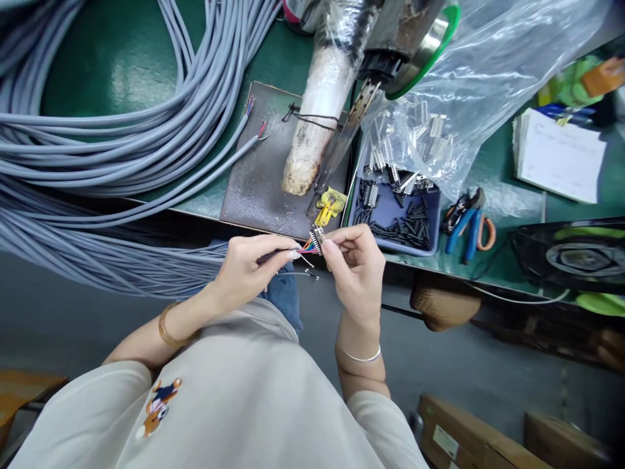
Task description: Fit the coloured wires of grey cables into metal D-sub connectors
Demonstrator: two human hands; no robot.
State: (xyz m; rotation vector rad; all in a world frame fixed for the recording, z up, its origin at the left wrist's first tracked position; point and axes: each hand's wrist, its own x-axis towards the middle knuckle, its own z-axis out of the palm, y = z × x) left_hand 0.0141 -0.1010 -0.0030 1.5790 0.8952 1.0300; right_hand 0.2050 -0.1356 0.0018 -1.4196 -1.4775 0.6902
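Observation:
My left hand [249, 270] pinches the end of a cable, whose thin coloured wires [308, 247] fan out to the right of its fingertips. Those wires reach a small metal pin connector [317, 240], which my right hand [356, 264] holds between thumb and fingers. Just behind the connector, a yellow clip-like piece [330, 206] sits at the front of a dark board [263, 195]. A thin grey wire with a small black end [311, 274] hangs below the hands.
Grey cable coils [195, 117] cover the left. A wrapped white nozzle [310, 124] and a soldering iron [349, 130] hang over the board. To the right are a blue tray [437, 225] of black pieces and connectors, pliers [471, 228], a paper stack [559, 156] and a plastic bag [512, 58].

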